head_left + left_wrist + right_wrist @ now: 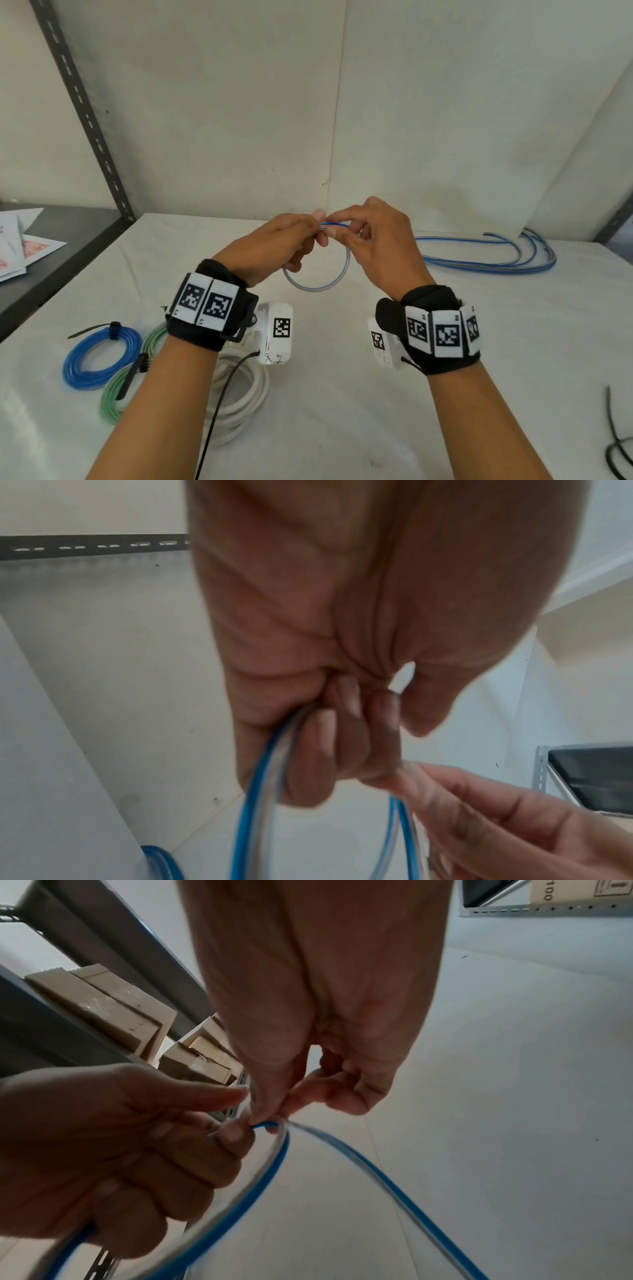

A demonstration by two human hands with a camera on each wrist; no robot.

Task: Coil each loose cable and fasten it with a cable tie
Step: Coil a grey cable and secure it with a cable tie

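A thin blue and clear cable point(322, 286) hangs as one loop above the table's middle, held up between both hands. My left hand point(291, 240) grips the loop's left side with curled fingers, seen close in the left wrist view point(329, 750). My right hand point(363, 233) pinches the cable at the loop's top between thumb and forefinger point(270, 1112). The cable point(260, 1180) runs on from the pinch down to the right. Its loose remainder point(489, 262) lies in long curves at the table's back right.
At front left lie a tied blue coil point(99, 356), a green coil point(120, 390) and a white coil point(246, 401), each with a black tie. Loose black ties point(616, 452) lie at the right edge. A dark shelf with papers point(24, 246) stands left.
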